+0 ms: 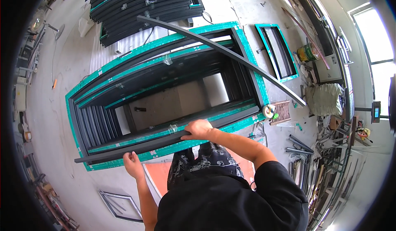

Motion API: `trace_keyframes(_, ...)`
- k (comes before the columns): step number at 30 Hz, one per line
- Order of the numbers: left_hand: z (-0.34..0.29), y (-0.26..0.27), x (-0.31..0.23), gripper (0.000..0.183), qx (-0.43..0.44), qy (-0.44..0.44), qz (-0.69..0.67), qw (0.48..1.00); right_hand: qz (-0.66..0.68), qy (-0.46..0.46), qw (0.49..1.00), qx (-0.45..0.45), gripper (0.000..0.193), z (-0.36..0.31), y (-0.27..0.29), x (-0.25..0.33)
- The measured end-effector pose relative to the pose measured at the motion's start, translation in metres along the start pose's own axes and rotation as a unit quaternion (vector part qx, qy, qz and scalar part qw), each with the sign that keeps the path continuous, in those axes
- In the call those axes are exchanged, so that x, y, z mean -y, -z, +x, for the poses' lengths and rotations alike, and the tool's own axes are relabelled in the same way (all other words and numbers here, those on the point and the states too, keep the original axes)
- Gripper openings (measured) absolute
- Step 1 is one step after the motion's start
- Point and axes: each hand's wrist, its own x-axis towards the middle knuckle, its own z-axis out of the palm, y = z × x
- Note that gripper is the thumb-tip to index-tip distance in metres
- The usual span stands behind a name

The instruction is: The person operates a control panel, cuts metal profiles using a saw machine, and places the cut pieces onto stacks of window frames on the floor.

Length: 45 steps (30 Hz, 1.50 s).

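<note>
A long dark bar (pixel 108 154) lies along the near side of a stack of dark rectangular frames (pixel 84 126) with green film on their faces. My right hand (pixel 199 130) is closed over this bar near the middle of its length, fingers wrapped toward the near edge. Further left, my left hand (pixel 133 165) is at the bar's near edge with its fingers curled and pressed together; whether anything is pinched in them is too small to see. A second dark bar (pixel 222 49) rests slantwise across the frames' far and right sides, its right end jutting past them.
A roll of tape (pixel 269 111) sits on the near right corner. Beyond stands a pile of dark frames (pixel 140 8). A smaller green-edged frame (pixel 295 75) lies right, near a bucket (pixel 307 53). Another frame (pixel 119 218) is on the floor at lower left.
</note>
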Motion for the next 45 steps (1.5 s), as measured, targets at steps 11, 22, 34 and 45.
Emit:
trace_keyframes(11,0.035,-0.026,-0.019,0.046,0.089,-0.406,0.296,0.860,-0.058,-0.048,0.993,0.096,0.067,0.007,-0.010,-0.028)
trace_keyframes(22,0.048,-0.039,0.006,0.048,0.132,-0.396,0.290,0.861,-0.051,0.021,0.998,0.010,0.049,0.001,-0.034,-0.043)
trace_keyframes(34,0.048,-0.036,0.010,0.053,0.149,-0.383,0.226,0.883,-0.018,-0.010,0.998,0.063,0.042,0.000,-0.035,-0.036)
trace_keyframes(45,0.025,-0.043,0.010,0.058,0.109,-0.450,0.333,0.821,-0.012,-0.081,0.979,0.186,0.038,0.010,-0.043,-0.064)
